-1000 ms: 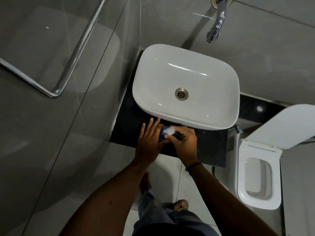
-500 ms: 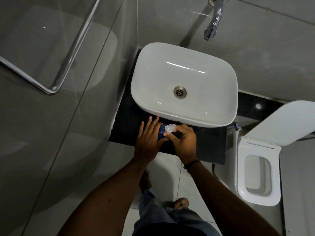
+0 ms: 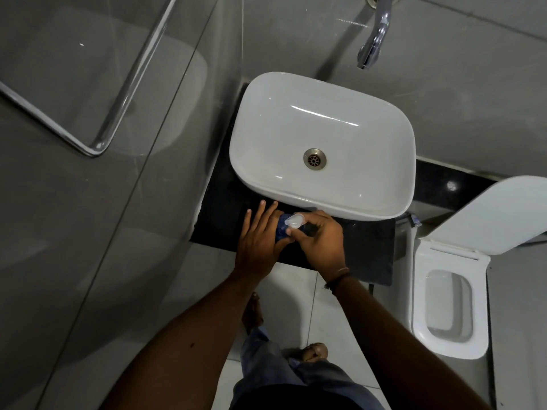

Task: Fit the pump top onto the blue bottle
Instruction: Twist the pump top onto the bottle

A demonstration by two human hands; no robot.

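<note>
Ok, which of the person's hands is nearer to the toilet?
The right. The right hand is on the pump top, on the side toward the toilet; the left hand sits beyond the blue bottle.

white basin | chrome tap | toilet | black counter

Single view, from the camera on my head. It looks almost straight down past my forearms onto the white basin, which sits just above frame centre, fairly near. Wall tap above the basin at the top edge; toilet to its lower right; glass panel to its left; my feet below it.
</note>
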